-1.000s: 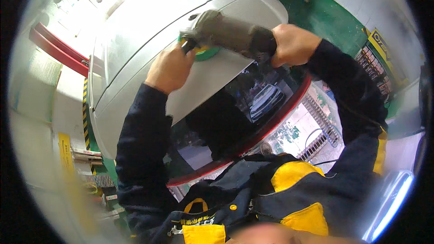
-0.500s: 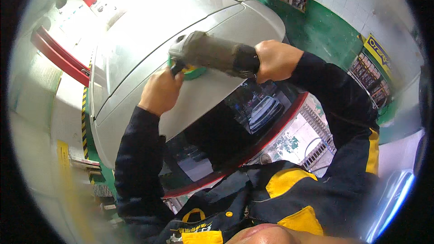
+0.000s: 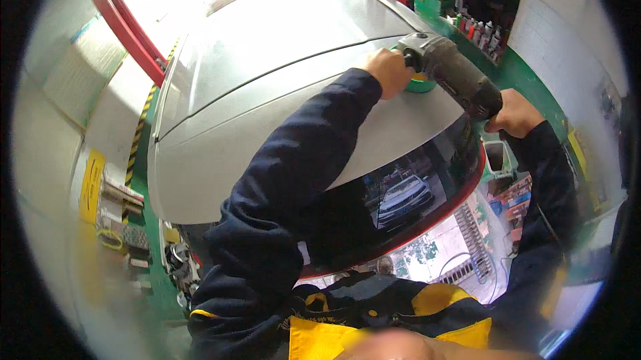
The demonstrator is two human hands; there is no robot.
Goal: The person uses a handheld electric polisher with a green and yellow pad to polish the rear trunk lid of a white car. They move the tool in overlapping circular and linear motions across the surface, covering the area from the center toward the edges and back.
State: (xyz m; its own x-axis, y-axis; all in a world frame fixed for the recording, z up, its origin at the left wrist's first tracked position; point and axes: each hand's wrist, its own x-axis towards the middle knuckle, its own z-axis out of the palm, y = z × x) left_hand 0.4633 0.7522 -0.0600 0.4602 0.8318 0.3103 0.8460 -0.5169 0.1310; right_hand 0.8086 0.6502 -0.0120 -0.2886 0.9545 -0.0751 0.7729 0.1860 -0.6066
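Note:
A dark grey polisher [image 3: 455,70] is held over the far right part of a silver car's panel [image 3: 267,140]. Its green and yellow round pad [image 3: 420,85] shows partly beneath the head and appears to rest on the paint. My left hand [image 3: 389,74] is closed round the black side handle by the head. Around the rear end of the body, my right hand [image 3: 515,114] is wrapped, to the right and nearer to me. The polisher's rear tilts toward me. Below the panel lies a glossy dark strip [image 3: 347,216] with a red edge, reflecting another car.
A red lift post [image 3: 127,26] stands beyond the car's left side. Spray cans and bottles [image 3: 482,33] fill a wall recess at the far right. A light-coloured bin [image 3: 497,158] stands beside the car near my right arm. A cable [image 3: 461,256] lies over the floor grate.
Both hands have carried the polisher to the right across the panel, toward its far right corner. My left arm now reaches across the car; the view has shifted too.

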